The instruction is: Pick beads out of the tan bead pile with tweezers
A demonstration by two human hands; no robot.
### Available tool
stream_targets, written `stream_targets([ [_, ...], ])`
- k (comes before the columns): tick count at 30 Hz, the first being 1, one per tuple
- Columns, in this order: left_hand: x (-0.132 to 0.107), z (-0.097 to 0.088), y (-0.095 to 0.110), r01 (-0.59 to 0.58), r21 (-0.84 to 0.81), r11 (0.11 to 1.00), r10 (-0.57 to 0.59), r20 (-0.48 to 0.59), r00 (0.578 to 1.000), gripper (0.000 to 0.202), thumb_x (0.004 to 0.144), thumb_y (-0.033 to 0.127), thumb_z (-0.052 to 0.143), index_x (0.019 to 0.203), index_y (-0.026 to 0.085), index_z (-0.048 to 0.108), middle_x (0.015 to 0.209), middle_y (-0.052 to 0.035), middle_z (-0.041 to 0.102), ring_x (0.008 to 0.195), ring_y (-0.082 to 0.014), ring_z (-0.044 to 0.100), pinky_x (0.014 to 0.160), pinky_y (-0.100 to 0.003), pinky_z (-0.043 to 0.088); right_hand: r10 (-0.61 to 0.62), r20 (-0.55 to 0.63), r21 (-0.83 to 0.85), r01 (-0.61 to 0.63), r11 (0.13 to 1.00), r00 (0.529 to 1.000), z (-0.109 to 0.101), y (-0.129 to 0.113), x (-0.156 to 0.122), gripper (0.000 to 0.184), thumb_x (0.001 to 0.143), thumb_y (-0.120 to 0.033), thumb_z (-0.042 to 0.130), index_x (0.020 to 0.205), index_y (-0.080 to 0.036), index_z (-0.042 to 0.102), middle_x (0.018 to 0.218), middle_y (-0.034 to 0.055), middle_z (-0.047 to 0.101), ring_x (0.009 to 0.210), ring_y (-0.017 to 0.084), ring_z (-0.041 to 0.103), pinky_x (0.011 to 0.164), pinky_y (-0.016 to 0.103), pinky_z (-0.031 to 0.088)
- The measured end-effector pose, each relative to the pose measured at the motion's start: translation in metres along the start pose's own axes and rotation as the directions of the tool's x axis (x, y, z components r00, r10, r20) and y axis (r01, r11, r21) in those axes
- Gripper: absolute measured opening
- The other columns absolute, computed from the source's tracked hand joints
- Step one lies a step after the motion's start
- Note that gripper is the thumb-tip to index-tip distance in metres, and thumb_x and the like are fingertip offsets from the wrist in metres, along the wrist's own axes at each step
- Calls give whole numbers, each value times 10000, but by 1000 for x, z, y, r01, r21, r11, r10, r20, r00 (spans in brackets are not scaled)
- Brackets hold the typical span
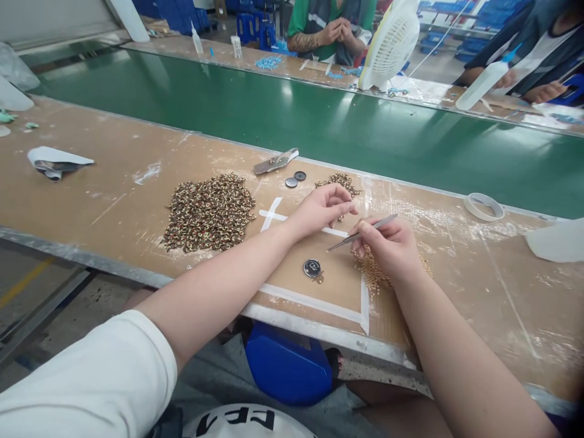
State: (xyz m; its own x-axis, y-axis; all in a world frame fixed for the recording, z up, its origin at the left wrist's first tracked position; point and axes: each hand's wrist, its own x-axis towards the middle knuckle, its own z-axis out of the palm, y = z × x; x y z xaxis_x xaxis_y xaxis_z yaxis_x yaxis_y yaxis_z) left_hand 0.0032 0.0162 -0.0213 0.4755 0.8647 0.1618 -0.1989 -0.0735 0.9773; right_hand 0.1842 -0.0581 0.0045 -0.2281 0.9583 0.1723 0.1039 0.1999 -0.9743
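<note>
Two bare forearms [228, 289] extended, left hand [326, 208] half-curled, contents unclear, right hand [387, 243] pinched around tilted tweezers [342, 242].

Silver-grey tweezers [341, 243], green belt [255, 100]

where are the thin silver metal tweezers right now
In the head view, the thin silver metal tweezers are in the person's right hand, just right of centre, their tip near the small round black disc.
</note>
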Motion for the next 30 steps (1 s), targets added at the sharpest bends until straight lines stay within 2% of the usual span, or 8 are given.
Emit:
stream_targets([
  [2,0,-1,-1,32,21,999,-32,15,999,239,920,326,699,980,176,523,961,-80,764,519,-39,514,511,-209,407,-32,-143,41,38,998,989,-7,3,4,322,923,-480,724,760,-203,718,592,23,640,451,139,538,452,311,422],
  [5,-2,-1,-1,67,60,996,-70,43,997,220,938,313,673,1000,196,497,999,-78,770,495,-34,491,508,-211,407,-61,-336,36,77,996,940,-15,7,11,350,931,-500,703,731,-213,682,607,19,601,466,132,509,453,312,402],
  [8,-5,0,1,75,87,993,-82,82,993,186,952,286,642,999,214,477,1028,-79,776,471,-35,482,503,-226,401,-75,-438,-14,77,997,896,-20,12,15,369,945,-508,678,715,-220,650,630,25,595,487,132,509,466,311,415],
  [14,-11,5,9,117,140,983,-133,114,985,147,987,303,579,1007,240,447,1150,-84,775,425,-32,468,486,-256,366,-123,-481,-157,53,986,868,-24,20,18,395,993,-558,565,785,-228,627,655,33,603,491,138,518,482,316,443],
  [22,-12,6,16,138,172,975,-169,179,969,154,969,286,559,1047,243,434,1072,-59,788,438,-48,373,480,-262,282,-97,-484,-120,44,992,870,-24,20,19,422,964,-576,605,733,-226,649,623,27,596,486,126,504,475,310,405],
  [30,-13,6,15,167,189,968,-199,165,966,174,950,298,582,1050,261,444,1066,-39,786,438,-58,321,487,-289,245,-100,-474,-198,5,980,875,-25,22,20,453,975,-630,549,767,-235,633,625,34,593,495,138,508,474,318,413],
])
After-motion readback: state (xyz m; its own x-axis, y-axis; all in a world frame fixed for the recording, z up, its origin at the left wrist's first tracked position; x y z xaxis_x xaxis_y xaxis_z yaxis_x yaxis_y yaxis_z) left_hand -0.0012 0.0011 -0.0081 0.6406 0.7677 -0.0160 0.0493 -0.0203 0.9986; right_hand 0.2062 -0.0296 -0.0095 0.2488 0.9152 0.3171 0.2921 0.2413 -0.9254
